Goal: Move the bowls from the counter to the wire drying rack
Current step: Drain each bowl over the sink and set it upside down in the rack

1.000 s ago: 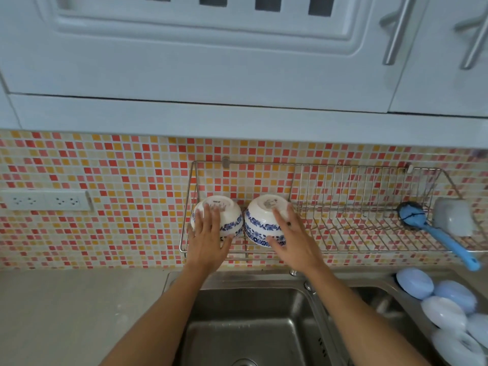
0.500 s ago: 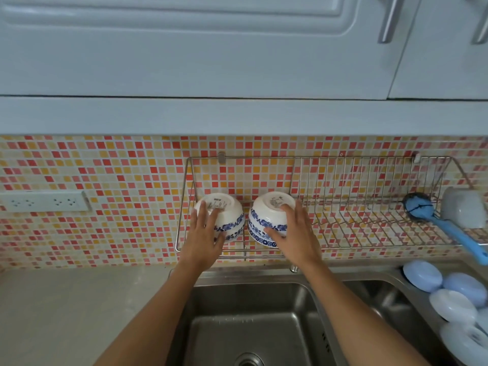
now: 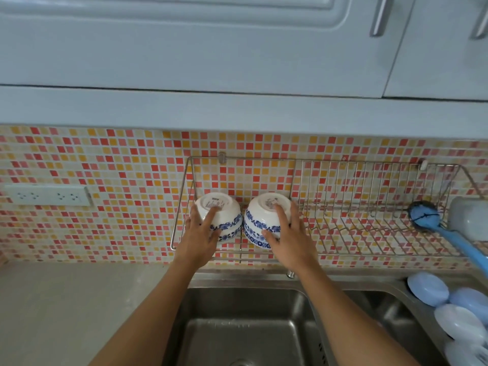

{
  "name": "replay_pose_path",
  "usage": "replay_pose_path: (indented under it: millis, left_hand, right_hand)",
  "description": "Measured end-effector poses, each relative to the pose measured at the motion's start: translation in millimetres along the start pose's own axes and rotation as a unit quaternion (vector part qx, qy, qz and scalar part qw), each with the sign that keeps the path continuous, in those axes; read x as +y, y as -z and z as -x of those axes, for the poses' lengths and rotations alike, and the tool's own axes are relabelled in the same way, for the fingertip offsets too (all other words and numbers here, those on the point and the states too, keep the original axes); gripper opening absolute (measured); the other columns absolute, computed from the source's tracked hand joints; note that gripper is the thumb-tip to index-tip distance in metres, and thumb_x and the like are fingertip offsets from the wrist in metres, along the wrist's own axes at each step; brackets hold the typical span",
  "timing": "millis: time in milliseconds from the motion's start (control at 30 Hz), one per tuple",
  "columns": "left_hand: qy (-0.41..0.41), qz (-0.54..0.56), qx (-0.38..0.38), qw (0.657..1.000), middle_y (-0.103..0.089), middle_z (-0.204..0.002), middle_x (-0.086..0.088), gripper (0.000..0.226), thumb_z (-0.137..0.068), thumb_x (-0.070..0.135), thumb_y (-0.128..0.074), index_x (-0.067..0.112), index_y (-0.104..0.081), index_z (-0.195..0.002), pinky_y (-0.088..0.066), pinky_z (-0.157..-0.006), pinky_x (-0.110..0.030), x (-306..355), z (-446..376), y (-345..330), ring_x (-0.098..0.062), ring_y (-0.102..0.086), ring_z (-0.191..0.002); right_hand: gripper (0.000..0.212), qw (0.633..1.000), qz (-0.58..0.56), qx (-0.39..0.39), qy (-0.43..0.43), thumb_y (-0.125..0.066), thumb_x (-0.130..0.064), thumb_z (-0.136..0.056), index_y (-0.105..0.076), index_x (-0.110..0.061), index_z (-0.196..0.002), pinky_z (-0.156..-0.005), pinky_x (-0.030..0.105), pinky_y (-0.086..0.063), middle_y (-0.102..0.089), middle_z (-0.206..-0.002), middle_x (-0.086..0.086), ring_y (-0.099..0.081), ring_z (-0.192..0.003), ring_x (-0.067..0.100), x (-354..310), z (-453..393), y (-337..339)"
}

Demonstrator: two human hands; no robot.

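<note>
We see printed marks on the upturned base of each bowl, dark lettering inside the foot ring, but the print is too small and blurred for us to read a brand or word. No other writing shows.

The 2 bowls sit upside down, side by side, at the left end of the wire drying rack [image 3: 343,220], which hangs on the mosaic tile wall [image 3: 105,159] above the sink [image 3: 237,326]. The left bowl [image 3: 224,215] and the right bowl [image 3: 260,220] are white with a blue floral band near the rim; each looks like a stack of 2, since a 2nd blue band shows below the 1st. They stand just beside each other, nearly touching.

Our left hand [image 3: 200,239] reaches up from below, its fingers spread and laid over the near side of the left bowl, fingertips reaching the base. Our right hand [image 3: 290,239] does the same on the right bowl, fingers curved over its side and thumb low against the blue band. Both hands cup and hold their bowls rather than lying flat. Both forearms stretch forward over the sink.

A blue-handled brush [image 3: 433,223] and a pale cup [image 3: 467,220] lie at the rack's right end. Pale blue plates [image 3: 427,289] lean at the right edge, and a power outlet strip [image 3: 47,195] is fixed to the tiles on the left.
</note>
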State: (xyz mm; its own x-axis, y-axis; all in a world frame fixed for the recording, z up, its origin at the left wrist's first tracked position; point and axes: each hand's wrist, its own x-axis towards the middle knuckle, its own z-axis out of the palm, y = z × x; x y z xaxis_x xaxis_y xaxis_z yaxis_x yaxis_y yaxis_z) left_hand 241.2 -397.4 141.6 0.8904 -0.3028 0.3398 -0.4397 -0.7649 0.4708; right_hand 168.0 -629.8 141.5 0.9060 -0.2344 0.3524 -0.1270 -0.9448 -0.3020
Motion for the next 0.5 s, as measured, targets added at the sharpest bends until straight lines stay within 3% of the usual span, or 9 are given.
replay_pose_path:
  millis: [100, 200, 367, 500]
  left_hand:
    - [-0.006, 0.006, 0.003, 1.000, 0.017, -0.158, -0.004, 0.059, -0.098, 0.036, -0.040, 0.043, -0.007, -0.147, -0.027, -0.111, -0.055, -0.2, 2.1, -1.8, -0.033, 0.002, -0.146]
    - [-0.004, -0.021, -0.012, 1.000, 0.021, -0.157, -0.008, 0.063, -0.099, 0.036, -0.035, 0.040, 0.004, -0.148, -0.019, -0.115, -0.054, 3.8, 5.2, 2.2, -0.035, 0.011, -0.145]
    - [0.015, -0.084, -0.080, 0.993, 0.032, -0.153, -0.010, 0.068, -0.091, 0.050, -0.010, 0.026, 0.015, -0.149, -0.008, -0.117, -0.058, 4.6, 12.6, 6.7, -0.038, 0.024, -0.141]
    - [0.000, -0.100, -0.066, 0.993, 0.030, -0.152, -0.011, 0.068, -0.101, 0.041, -0.023, 0.016, 0.020, -0.147, -0.001, -0.119, -0.051, 28.8, 30.5, 37.8, -0.033, 0.024, -0.141]
  right_hand:
    - [0.074, 1.000, -0.002, 0.004, -0.002, -0.034, -0.067, -0.092, 0.006, -0.044, -0.150, -0.088, 0.041, -0.057, 0.020, -0.162, -0.005, -0.020, -0.148, 0.035, 1.1, 0.5, -0.8]
    - [0.074, 0.999, -0.037, -0.034, -0.006, -0.038, -0.063, -0.094, 0.006, -0.044, -0.150, -0.098, 0.050, -0.051, 0.022, -0.161, -0.006, -0.015, -0.149, 0.034, -1.4, 1.0, 5.3]
    - [0.078, 0.993, -0.060, -0.102, -0.017, -0.049, -0.043, -0.098, 0.003, -0.033, -0.155, -0.117, 0.052, -0.027, 0.021, -0.162, 0.002, -0.009, -0.149, 0.037, -1.4, 1.0, 25.6]
    - [0.081, 0.988, -0.053, -0.129, -0.063, -0.045, -0.048, -0.098, 0.007, -0.025, -0.156, -0.120, 0.054, -0.013, 0.011, -0.165, 0.008, 0.000, -0.150, 0.039, -14.2, 19.0, 51.3]
